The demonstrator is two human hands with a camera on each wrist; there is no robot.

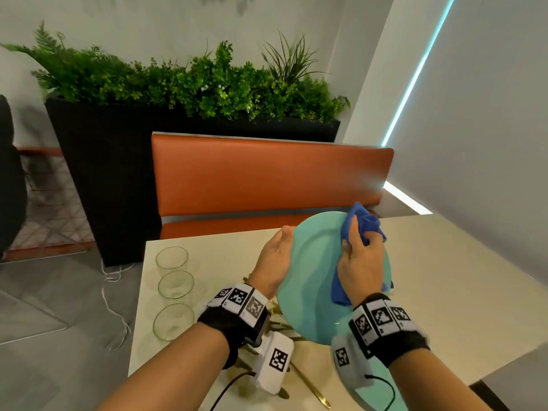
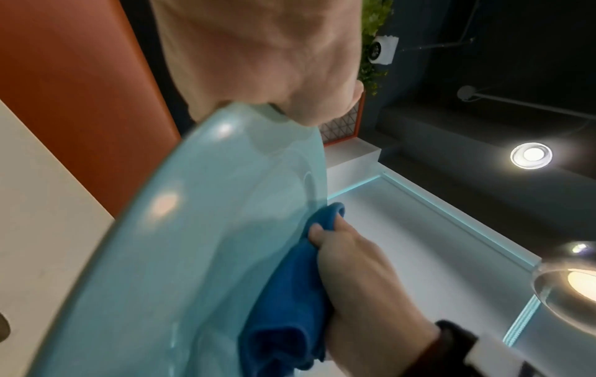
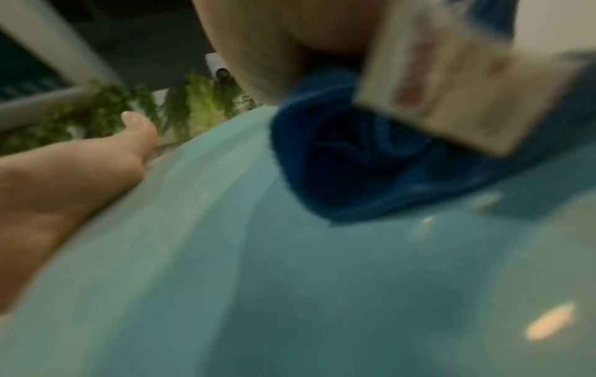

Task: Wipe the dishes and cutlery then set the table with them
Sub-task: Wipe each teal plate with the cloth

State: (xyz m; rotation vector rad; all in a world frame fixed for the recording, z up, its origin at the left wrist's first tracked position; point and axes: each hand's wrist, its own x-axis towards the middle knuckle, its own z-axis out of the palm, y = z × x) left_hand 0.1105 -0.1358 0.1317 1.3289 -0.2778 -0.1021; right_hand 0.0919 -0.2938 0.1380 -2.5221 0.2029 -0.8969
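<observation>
A turquoise plate [image 1: 314,280] is held tilted above the table, its face turned toward me. My left hand [image 1: 274,256] grips its left rim, thumb on the front, fingers hidden behind. My right hand [image 1: 360,262] clutches a bunched blue cloth [image 1: 360,222] and presses it against the plate's right side. The left wrist view shows the plate [image 2: 193,229] with the cloth [image 2: 290,293] squeezed in my right hand [image 2: 351,267]. The right wrist view, blurred, shows the plate [image 3: 290,280], the cloth [image 3: 348,158] with a white label, and my left thumb [image 3: 135,132] on the rim.
Three empty glasses [image 1: 175,289] stand in a row along the left edge of the beige table [image 1: 444,262]. Gold cutlery [image 1: 308,387] lies under my wrists, beside another turquoise plate [image 1: 379,393] at the near edge. An orange bench [image 1: 267,179] and a planter [image 1: 189,84] stand behind.
</observation>
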